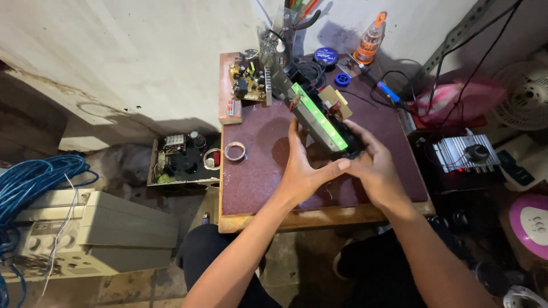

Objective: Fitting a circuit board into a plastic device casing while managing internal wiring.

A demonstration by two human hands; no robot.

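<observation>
Both hands, the left hand (305,171) and right hand (371,165), grasp the green circuit board (319,117) tilted above the small table (251,182), and should grip its edges firmly.

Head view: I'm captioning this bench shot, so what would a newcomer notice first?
The green circuit board, held tilted above the maroon table by the left hand and right hand. Then the blue cable coil at far left, and the orange bottle against the wall.
</observation>
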